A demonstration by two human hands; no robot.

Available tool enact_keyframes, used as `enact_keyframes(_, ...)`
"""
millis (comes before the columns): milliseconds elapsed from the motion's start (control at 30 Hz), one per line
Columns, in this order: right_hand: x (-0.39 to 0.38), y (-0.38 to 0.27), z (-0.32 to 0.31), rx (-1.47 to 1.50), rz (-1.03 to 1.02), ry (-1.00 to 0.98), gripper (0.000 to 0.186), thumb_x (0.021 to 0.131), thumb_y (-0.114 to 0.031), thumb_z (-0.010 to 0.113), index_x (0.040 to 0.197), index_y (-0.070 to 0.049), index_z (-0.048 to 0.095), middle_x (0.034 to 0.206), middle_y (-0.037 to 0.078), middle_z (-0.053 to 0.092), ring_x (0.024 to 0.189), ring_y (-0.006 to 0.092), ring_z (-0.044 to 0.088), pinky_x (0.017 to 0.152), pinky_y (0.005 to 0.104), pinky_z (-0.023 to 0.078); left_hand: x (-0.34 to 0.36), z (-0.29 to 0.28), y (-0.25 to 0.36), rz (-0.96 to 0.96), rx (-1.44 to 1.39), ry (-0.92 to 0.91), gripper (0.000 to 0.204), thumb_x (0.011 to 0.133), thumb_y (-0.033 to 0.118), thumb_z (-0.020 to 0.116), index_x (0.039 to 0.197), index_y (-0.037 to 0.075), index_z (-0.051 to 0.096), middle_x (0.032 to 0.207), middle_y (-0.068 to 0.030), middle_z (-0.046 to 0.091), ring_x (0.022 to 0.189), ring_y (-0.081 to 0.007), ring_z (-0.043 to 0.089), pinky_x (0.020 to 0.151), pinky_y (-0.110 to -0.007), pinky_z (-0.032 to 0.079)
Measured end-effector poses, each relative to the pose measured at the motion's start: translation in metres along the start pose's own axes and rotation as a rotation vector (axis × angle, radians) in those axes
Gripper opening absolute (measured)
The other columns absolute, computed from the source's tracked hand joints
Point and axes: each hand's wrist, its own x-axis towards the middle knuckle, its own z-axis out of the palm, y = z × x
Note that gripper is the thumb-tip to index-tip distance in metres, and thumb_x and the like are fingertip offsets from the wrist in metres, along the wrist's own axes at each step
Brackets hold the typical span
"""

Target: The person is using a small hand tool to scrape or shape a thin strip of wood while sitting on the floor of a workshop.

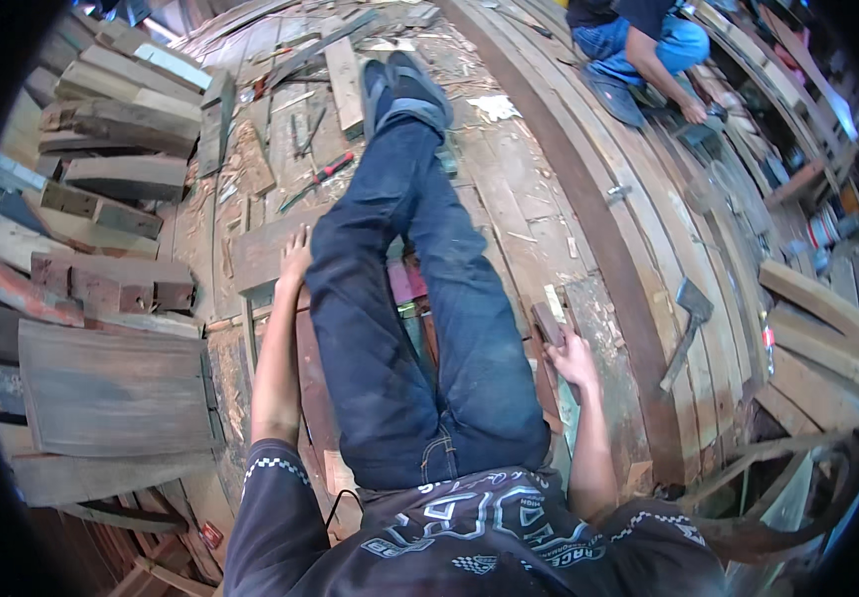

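Left hand [296,255] rests on a brown board [262,255] left of the legs [365,289], fingers loosely spread; right hand [574,360], right of them, has fingers pinching a small wood block [548,324].

The right hand [575,360] hides part of its wooden block [549,322], the legs [360,254] partly cover the pinkish things [406,283] between them, and toward the far right corner of the floor [512,221] a co-worker [622,45] is cut off above, the item [717,111] by their fingers [694,111] too small to tell.
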Motion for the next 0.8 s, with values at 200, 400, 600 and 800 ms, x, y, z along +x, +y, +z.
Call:
enact_keyframes(200, -0.012, -0.006, -0.007, -0.038, -0.009, 0.011, 0.055, 0.081, -0.024, 0.066, 0.129, -0.001, 0.055, 0.083, 0.022, 0.069, 0.081, 0.0354, 0.070, 0.077, 0.0443, 0.054, -0.028, -0.014, 0.024, 0.001, -0.157, -0.030, 0.080, 0.091, 0.053, 0.049, 0.155, 0.017, 0.017, 0.162, -0.0076, 0.014, 0.146, -0.0378, 0.020, 0.116, -0.055, 0.023)
enact_keyframes(400, -0.011, -0.012, -0.004, -0.011, 0.044, -0.075, 0.048, 0.079, -0.020, 0.066, 0.125, -0.007, 0.057, 0.091, 0.021, 0.070, 0.090, 0.0369, 0.069, 0.081, 0.0465, 0.053, -0.028, -0.003, 0.028, -0.032, -0.136, -0.087, 0.081, 0.091, 0.053, 0.049, 0.155, 0.017, 0.018, 0.162, -0.0080, 0.014, 0.146, -0.0379, 0.020, 0.116, -0.054, 0.023)
enact_keyframes(600, -0.006, -0.012, 0.000, 0.014, 0.028, -0.087, 0.050, 0.080, -0.021, 0.067, 0.127, -0.007, 0.055, 0.090, 0.023, 0.070, 0.089, 0.0389, 0.068, 0.080, 0.0469, 0.053, -0.035, 0.002, 0.035, -0.039, -0.105, -0.127, 0.081, 0.090, 0.054, 0.049, 0.155, 0.017, 0.018, 0.162, -0.0083, 0.014, 0.146, -0.0380, 0.020, 0.116, -0.054, 0.023)
enact_keyframes(800, -0.007, 0.001, 0.011, 0.051, 0.010, -0.086, 0.049, 0.081, -0.022, 0.067, 0.125, -0.005, 0.055, 0.089, 0.024, 0.069, 0.089, 0.0393, 0.068, 0.079, 0.0466, 0.053, -0.044, 0.001, 0.030, -0.056, -0.095, -0.140, 0.081, 0.090, 0.054, 0.049, 0.155, 0.018, 0.018, 0.162, -0.0086, 0.014, 0.146, -0.0381, 0.020, 0.116, -0.054, 0.023)
